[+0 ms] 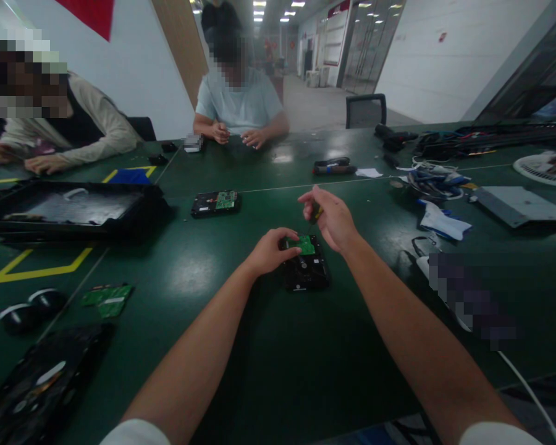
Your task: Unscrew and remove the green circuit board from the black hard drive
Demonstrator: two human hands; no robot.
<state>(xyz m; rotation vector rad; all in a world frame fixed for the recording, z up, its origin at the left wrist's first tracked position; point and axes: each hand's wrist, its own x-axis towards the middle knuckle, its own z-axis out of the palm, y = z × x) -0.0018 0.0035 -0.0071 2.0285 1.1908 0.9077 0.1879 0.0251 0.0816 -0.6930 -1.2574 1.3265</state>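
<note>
Hands, two: left hand point(274, 250), half open, fingertips on the green board point(307, 245) of a drive point(312, 273), which lay flat on the table point(241, 321); right hand point(332, 217), fingers curled, held a small yellow-and-dark tool point(315, 213). Outward: second drive point(215, 203), left; glove point(443, 220), right; a person point(241, 99) sat opposite.

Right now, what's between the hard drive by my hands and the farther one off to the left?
In the head view, your left hand and bare green tabletop lie between the near hard drive and the farther drive.
</note>
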